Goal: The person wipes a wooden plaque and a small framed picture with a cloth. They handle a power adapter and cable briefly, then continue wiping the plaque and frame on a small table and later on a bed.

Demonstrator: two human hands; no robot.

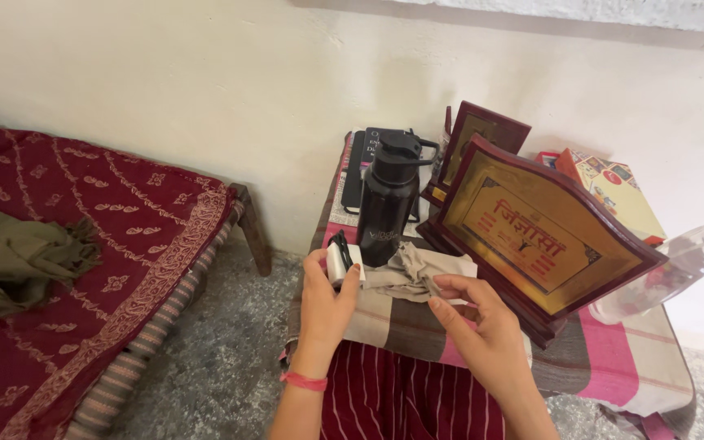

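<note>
Cloth (pixel 413 275), beige and crumpled, lay on the counter (pixel 613 358) in front of the black bottle (pixel 386 204), stretching sideways between both hands. The right hand (pixel 482 326) pinched its near edge; the left hand (pixel 325 297) gripped a small white object (pixel 339 262).

Black bottle (pixel 387 200) and big wooden plaque (pixel 535 236) close behind the hands, open striped cloth (pixel 605 358) nearer right.

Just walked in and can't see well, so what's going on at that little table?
A person sits at a small cloth-covered table. The left hand holds a small white object upright, while the right hand pinches a beige cloth lying on the table. A black bottle and framed plaques stand just behind.
</note>
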